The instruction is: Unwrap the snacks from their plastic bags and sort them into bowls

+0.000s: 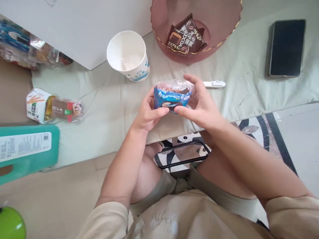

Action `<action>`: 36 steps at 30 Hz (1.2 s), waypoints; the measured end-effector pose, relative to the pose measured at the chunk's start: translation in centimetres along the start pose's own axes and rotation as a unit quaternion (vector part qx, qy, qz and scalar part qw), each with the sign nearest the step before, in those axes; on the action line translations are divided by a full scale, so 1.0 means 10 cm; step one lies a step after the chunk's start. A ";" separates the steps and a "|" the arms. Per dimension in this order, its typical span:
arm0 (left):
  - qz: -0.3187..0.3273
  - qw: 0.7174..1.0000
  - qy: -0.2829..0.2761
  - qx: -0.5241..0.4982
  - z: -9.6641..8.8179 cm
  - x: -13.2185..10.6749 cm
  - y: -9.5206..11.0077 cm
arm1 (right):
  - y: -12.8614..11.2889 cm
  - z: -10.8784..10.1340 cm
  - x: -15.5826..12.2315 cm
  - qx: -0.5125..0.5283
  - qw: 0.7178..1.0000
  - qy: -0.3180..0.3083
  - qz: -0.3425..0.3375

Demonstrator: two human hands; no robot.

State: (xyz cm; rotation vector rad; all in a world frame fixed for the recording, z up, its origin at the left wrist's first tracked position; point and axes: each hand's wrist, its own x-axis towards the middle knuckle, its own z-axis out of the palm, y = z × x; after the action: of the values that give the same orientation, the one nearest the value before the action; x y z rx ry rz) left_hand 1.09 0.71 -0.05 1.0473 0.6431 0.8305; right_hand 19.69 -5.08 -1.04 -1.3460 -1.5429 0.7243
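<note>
Between my two hands is a small snack packet [171, 99] with a blue front and a clear plastic top, held above the cloth-covered surface. My left hand [151, 111] grips its left side, thumb across the front. At the lower right, my right hand [201, 104] pinches it with the thumb, while the index finger is raised beside it. A white utility knife [215, 84] lies just behind my right hand, partly hidden by it. Beyond the packet stand a white paper cup [128, 54] and a pink ribbed bowl [164, 53] with brown cocoa snack packets [185, 36] inside.
A dark-screened phone-like device [287, 48] lies at the far right. Wrapped snacks [53, 106] are on the left, near a teal container [30, 149]. A white board or box [82, 30] covers the back left, beside more packets [30, 46]. A green object [11, 224] is at lower left.
</note>
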 end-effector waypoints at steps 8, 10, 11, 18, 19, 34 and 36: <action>0.020 0.997 0.076 0.016 -0.10 0.01 -0.11 | -0.15 -0.03 0.04 -0.055 0.997 0.051 -0.007; -0.047 0.996 0.069 -0.004 -0.11 -0.03 -0.04 | -0.22 -0.04 0.06 -0.110 0.989 0.089 -0.054; -0.082 0.995 0.061 -0.015 -0.11 -0.05 0.00 | -0.24 -0.03 0.07 -0.133 0.982 0.105 -0.088; -0.123 0.991 0.030 -0.052 -0.06 -0.14 0.11 | -0.17 0.22 0.03 -0.210 0.941 0.085 -0.251; -0.107 0.993 0.039 -0.043 -0.07 -0.14 0.10 | -0.16 0.25 0.01 -0.211 0.941 0.071 -0.253; 0.139 0.971 0.120 0.151 -0.38 -0.08 -0.19 | 0.07 -0.33 0.09 -0.389 0.916 0.037 0.089; 0.129 0.972 0.117 0.160 -0.35 -0.08 -0.18 | 0.15 -0.35 0.08 -0.397 0.911 0.041 0.105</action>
State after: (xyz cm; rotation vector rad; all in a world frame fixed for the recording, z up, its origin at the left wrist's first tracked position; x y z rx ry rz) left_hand -1.64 1.27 -2.95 1.3570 0.8728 1.1126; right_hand 23.47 -4.49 -0.76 -2.1299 -1.7117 0.1276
